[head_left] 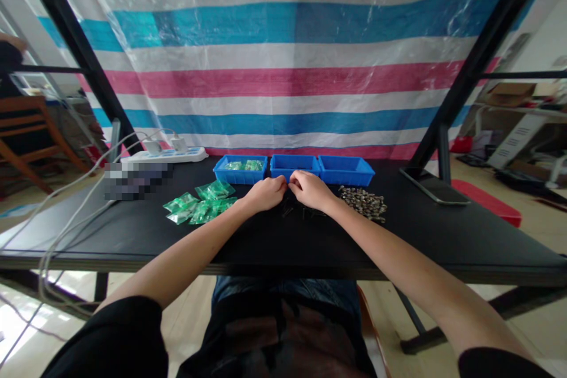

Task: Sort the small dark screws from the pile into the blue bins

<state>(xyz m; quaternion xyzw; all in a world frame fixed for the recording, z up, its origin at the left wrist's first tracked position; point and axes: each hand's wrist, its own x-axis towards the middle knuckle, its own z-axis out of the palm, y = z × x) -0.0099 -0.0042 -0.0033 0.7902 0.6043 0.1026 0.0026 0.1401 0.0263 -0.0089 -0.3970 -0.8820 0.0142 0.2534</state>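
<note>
Nearest, a black sleeve [119, 342] is covering the person's upper left arm, and both forearms are stretching over a black table [266, 254]. Around the middle of its top, a few small dark pieces [287, 211] are lying just below the hands. To the left, green packets [201, 204] are lying in a loose pile; to the right, small metallic parts [364, 204] are forming a heap near the right wrist. Between these piles, the left hand [268, 193] and right hand [310, 189] are meeting closely, fingers curling inward; I cannot tell how far either pinch is closing or whether it is gripping a piece. Beyond them, three blue trays are standing in a row: the left tray [241, 177] is holding green packets, while the hands are partly hiding the middle tray [295, 162] beside the right tray [348, 177]. Farther back, a striped sheet [283, 82] is hanging.
</note>
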